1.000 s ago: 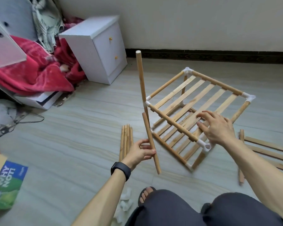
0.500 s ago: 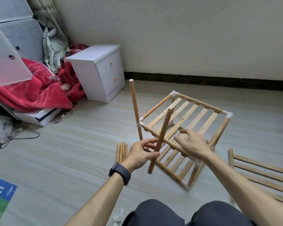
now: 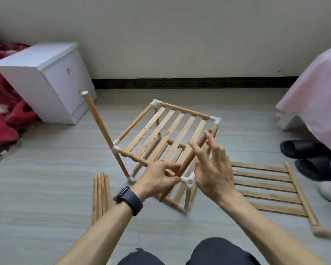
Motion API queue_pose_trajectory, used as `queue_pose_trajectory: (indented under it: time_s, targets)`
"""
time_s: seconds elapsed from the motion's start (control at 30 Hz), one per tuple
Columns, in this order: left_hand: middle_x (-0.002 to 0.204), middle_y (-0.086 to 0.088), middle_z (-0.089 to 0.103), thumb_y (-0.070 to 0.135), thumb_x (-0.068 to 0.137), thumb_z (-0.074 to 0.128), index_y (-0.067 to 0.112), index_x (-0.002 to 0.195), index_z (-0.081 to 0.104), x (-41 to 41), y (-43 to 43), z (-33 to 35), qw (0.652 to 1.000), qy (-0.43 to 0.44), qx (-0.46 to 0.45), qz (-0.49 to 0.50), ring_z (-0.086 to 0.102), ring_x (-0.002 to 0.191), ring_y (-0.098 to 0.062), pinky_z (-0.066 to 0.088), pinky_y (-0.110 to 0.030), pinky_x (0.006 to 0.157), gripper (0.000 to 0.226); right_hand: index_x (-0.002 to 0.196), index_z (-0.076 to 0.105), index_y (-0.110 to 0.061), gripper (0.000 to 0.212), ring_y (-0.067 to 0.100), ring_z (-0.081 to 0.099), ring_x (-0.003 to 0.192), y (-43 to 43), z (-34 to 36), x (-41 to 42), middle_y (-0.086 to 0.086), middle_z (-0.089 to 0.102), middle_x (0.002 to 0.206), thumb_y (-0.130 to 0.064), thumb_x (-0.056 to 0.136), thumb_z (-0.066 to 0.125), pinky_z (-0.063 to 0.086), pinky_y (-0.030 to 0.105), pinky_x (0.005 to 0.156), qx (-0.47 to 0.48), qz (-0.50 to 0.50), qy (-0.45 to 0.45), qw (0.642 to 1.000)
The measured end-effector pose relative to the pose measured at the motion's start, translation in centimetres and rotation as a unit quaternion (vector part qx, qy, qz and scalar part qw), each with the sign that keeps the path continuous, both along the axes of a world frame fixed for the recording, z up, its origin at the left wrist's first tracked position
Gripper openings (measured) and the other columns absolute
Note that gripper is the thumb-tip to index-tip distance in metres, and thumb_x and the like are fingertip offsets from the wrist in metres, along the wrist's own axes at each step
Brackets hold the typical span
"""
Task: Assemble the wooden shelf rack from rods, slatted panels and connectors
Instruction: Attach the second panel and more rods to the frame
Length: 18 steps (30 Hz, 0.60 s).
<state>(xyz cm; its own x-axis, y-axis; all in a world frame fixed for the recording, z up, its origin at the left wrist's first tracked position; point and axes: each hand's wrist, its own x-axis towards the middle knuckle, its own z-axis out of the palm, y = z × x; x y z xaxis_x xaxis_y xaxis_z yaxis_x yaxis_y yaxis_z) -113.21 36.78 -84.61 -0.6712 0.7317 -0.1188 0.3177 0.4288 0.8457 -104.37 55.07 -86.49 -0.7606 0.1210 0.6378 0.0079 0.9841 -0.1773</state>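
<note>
Item under inspection: a loose round wooden rod point(image 3: 188, 161), held tilted over the near corner of the part-built two-tier wooden slatted rack point(image 3: 185, 111), which stands on the pale plank floor point(image 3: 46, 178). The rod's lower end sits just above the white plastic corner connector point(image 3: 188, 181), not yet seated.

Recommendation: bring the rod upright over the socket before pressing, and steady the connector, as an angled push would likely bind or rock the frame.

The left hand point(image 3: 159, 176), with a black wristband point(image 3: 129, 197), pinches the rod's lower end between curled fingers and thumb. The right hand point(image 3: 212, 169) is spread wide with straight fingers alongside the rod. It grips nothing, and contact with the rod cannot be confirmed.

One upright wooden post point(image 3: 97, 121) is already fitted at the left corner. A bundle of spare wooden rods point(image 3: 100, 196) lies left of the rack and a spare wooden slatted panel point(image 3: 262, 188) lies to its right. A white two-drawer cabinet point(image 3: 46, 81) stands by the wall.
</note>
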Motion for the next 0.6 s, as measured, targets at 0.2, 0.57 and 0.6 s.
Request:
queue_pose_trajectory:
  time_s: [0.2,0.57,0.6]
  targets:
    - [0.105,0.019,0.073,0.057,0.085,0.064,0.037,0.117,0.073,-1.5,2.3,1.2,0.998,-0.016,-0.031,-0.052,0.066,0.1,0.001,0.057,-0.022,0.084,0.039,0.098,0.067,-0.023,0.013,0.038,0.054,0.121,3.6,-1.8,0.9,0.002,0.063,0.133,-0.033,0.096,0.059,0.032,0.049,0.094,0.114,-0.11,-0.041,0.986]
    - [0.169,-0.01,0.001,0.09,0.077,-0.007,0.041,0.159,0.008,-2.9,1.5,-5.4,0.902,0.239,-0.356,0.047,0.019,0.151,-0.034,0.007,-0.051,0.121,0.096,0.08,0.049,-0.024,0.027,0.007,0.032,0.044,1.7,1.5,-0.7,-0.009,0.037,0.058,-0.042,0.098,0.056,0.03,0.022,0.04,-0.758,0.04,-0.007,0.651]
    - [0.169,-0.014,0.0,0.089,0.076,-0.01,0.039,0.16,0.005,-2.4,2.1,-5.4,0.892,0.251,-0.372,0.044,0.027,0.147,-0.036,0.014,-0.052,0.118,0.098,0.071,0.046,-0.026,0.034,0.007,0.028,0.042,1.3,1.7,-1.0,-0.01,0.032,0.055,-0.045,0.096,0.057,0.026,0.02,0.038,-0.791,0.045,0.016,0.61]
